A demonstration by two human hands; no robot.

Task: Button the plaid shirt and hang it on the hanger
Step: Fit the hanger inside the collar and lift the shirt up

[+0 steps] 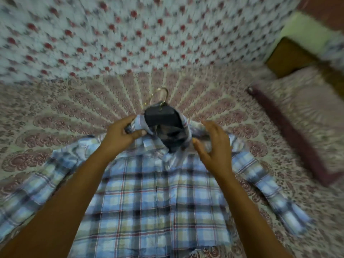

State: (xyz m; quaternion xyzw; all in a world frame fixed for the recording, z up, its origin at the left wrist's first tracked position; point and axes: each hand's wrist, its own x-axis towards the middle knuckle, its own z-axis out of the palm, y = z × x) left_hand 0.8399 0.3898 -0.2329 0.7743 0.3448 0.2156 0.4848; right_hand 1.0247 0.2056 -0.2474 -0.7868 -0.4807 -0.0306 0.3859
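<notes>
A blue, white and red plaid shirt (158, 198) lies flat on the bed, front up, sleeves spread to both sides. A dark hanger (163, 120) with a metal hook (162, 95) sits inside the collar, the hook pointing away from me. My left hand (121, 135) pinches the left side of the collar between thumb and fingers. My right hand (214, 144) hovers at the right side of the collar with loosely curved, spread fingers that hold nothing. The frame is motion-blurred.
The bed is covered by a pink and cream patterned sheet (74, 108), with a white sheet with red flowers (130, 34) behind it. A pillow (301, 123) with a dark red border lies at the right. A brown wooden piece (286, 58) stands at the back right.
</notes>
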